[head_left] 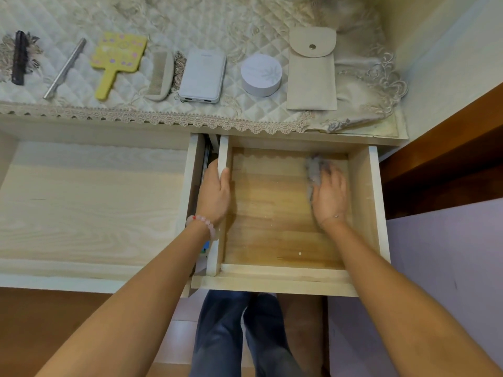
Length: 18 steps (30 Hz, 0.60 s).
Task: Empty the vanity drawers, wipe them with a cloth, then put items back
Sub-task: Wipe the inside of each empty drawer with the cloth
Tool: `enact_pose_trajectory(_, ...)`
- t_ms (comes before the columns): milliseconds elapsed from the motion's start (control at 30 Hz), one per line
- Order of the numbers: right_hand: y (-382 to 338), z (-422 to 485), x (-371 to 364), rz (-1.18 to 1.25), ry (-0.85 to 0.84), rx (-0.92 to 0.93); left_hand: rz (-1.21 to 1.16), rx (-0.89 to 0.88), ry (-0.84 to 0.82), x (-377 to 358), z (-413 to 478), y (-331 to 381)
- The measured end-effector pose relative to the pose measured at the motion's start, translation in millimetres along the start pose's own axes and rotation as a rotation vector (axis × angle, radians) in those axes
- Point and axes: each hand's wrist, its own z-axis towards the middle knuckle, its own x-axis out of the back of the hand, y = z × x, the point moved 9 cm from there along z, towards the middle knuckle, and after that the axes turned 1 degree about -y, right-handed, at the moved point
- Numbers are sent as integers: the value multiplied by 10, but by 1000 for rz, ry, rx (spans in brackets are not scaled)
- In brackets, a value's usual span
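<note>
Pale wood drawer [364, 202] stands pulled out from under the vanity top, with nothing in it but a cloth. The left hand [215, 191], a bead bracelet [204, 223] at its wrist, grips the drawer's left wall, fingers curled over the top edge. The right hand [329, 194] lies flat, fingers extended, pressing a grey cloth [313, 167] onto the drawer floor near the back right corner; the fingertips and cloth are blurred. Small pale specks dot the floor. Above, on a quilted cover [217, 28], a row of things lies from left to right: a black comb [19, 58], a metal rod [65, 68], a yellow mirror [117, 58], a beige comb [160, 76], a white power bank [202, 76], a round white box [261, 74] and a beige pouch [311, 74].
</note>
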Motion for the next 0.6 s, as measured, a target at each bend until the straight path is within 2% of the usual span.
enact_pose_trajectory(100,276,120,73,-36,28,-88,-43,14,-15,-9,-3,-31)
enact_pose_trajectory(267,246,52,56,-35,100,-134,-85,26,-29,-15,13,-54)
enact_pose_trajectory(400,288,55,58,63,102,-154,-110,32,-48,-26,7,-74)
enact_pose_trajectory(600,295,242,82,223,203,-253,-168,59,-41,-16,-13,-148)
